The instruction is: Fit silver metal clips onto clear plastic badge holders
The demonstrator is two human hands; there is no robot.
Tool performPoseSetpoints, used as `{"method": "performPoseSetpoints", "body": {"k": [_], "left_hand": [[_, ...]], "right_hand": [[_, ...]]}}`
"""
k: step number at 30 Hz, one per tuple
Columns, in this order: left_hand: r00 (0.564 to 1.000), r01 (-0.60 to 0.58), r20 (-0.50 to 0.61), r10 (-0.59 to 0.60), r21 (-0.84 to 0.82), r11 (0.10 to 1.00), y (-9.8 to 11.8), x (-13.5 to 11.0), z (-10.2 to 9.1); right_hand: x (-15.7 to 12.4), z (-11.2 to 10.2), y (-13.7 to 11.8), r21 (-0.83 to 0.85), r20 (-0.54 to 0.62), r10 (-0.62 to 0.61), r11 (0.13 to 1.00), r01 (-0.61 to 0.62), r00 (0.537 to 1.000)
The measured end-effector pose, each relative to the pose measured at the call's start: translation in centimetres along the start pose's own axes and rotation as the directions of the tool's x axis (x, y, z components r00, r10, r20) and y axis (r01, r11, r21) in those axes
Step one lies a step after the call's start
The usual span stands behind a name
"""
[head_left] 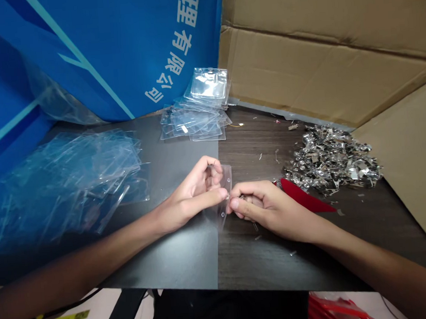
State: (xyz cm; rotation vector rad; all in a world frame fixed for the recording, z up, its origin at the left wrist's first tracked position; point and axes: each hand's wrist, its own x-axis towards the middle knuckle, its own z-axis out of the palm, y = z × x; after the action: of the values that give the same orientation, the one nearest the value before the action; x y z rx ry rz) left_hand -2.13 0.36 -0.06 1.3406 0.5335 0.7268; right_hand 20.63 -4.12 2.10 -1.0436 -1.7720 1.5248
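My left hand (pixel 197 192) pinches a transparent plastic badge holder (pixel 223 193) by its upper part, with the sleeve standing nearly upright above the table. Small punched holes show along its edge. My right hand (pixel 263 209) sits directly beside it, fingers curled around a small metal clip (pixel 242 196) that is mostly hidden. My right thumb tip touches or nearly touches the holder's edge. A heap of loose silver metal clips (pixel 329 158) lies beyond my right hand, and a red felt piece (pixel 305 197) lies between them.
A stack of transparent holders (pixel 195 117) stands at the back, with a larger loose pile (pixel 72 184) to the left. A grey mat (pixel 183 249) covers the dark wood table's left half. A blue printed banner (pixel 99 51) and cardboard sheets (pixel 318 50) border the back.
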Motion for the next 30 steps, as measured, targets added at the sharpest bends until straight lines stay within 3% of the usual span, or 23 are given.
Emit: {"method": "performPoseSetpoints", "body": {"k": [5,13,18,30], "left_hand": [[1.0,0.012,0.019,-0.012,0.012,1.0,0.4,-0.1,0.4],[0.99,-0.034,-0.126,0.06,0.196,0.98,1.0,0.2,0.8],[0.963,-0.079,-0.218,0.161,0.343,0.936,0.6,0.1,1.0],[0.897,-0.188,-0.274,0.347,0.476,0.859,0.4,0.0,1.6]], "right_hand": [[0.0,0.0,-0.1,-0.016,0.03,-0.009,1.0,0.01,0.999],[-0.4,0.3,-0.7,-0.08,0.008,-0.055,0.995,0.056,0.998],[-0.6,0.4,-0.6,-0.248,-0.017,-0.151,0.958,0.142,0.988],[-0.6,0.2,-0.2,-0.327,-0.02,-0.237,0.92,0.217,0.971]]}}
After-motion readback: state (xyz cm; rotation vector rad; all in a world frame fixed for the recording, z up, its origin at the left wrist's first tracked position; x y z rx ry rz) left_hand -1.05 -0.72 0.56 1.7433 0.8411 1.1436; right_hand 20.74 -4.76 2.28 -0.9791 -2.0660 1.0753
